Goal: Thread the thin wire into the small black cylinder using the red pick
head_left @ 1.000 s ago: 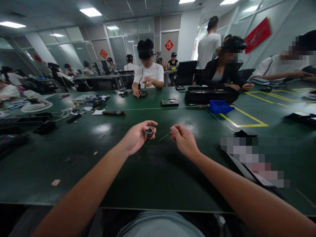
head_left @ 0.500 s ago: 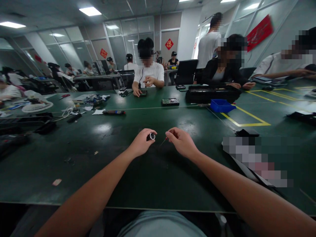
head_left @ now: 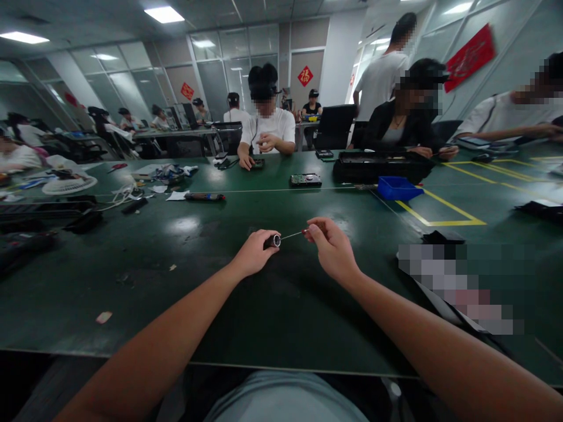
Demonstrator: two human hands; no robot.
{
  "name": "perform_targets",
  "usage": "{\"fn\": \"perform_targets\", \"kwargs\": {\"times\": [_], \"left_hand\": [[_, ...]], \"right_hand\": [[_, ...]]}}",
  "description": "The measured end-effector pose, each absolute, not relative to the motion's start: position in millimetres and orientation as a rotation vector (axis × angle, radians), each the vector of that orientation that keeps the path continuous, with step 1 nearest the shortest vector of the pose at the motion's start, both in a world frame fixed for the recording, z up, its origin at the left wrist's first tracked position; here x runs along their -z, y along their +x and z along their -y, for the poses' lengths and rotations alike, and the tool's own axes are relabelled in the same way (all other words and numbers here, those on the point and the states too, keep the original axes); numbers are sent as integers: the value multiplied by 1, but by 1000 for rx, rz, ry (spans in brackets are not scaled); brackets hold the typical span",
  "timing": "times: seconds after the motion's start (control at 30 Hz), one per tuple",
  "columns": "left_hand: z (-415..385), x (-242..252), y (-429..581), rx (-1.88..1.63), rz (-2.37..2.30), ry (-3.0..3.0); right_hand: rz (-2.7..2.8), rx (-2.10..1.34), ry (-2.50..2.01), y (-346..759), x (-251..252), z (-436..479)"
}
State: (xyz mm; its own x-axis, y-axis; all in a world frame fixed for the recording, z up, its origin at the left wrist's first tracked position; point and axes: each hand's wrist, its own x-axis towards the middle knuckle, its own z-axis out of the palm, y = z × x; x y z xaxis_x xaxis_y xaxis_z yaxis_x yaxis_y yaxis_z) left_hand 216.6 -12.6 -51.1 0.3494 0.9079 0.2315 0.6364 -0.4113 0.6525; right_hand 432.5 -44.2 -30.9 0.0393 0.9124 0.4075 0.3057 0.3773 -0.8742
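My left hand (head_left: 251, 255) is closed around a small black cylinder (head_left: 275, 241) with a silver-rimmed round end; its kind cannot be told. That end faces toward my right hand. In my right hand (head_left: 332, 249) I pinch a thin screwdriver (head_left: 292, 235), its metal shaft pointing left. The shaft's tip is at the silver-rimmed end, though whether it touches or goes inside is too small to tell. My fingers hide most of the handle. Both hands are above the green tabletop (head_left: 264, 310).
Farther back lie a hard drive (head_left: 305, 180), a blue bin (head_left: 399, 189) and a long black casing (head_left: 382, 167). A marker-like tool (head_left: 204, 197) rests at left, near tangled cables (head_left: 125, 195). Several people sit around the table; a blurred sheet (head_left: 457, 293) lies right.
My right hand has risen slightly and turned the screwdriver from slanting downward to nearly level, its tip now at the cylinder's end. My left hand has hardly moved.
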Motion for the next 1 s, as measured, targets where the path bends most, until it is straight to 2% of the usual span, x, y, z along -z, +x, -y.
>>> {"fn": "perform_targets", "kwargs": {"times": [0.83,1.0], "left_hand": [[13,49,215,-883,-1284,2185],[13,49,215,-882,-1284,2162]], "right_hand": [[1568,-826,-1026,432,30,46],[1692,-764,-1068,431,21,54]]}}
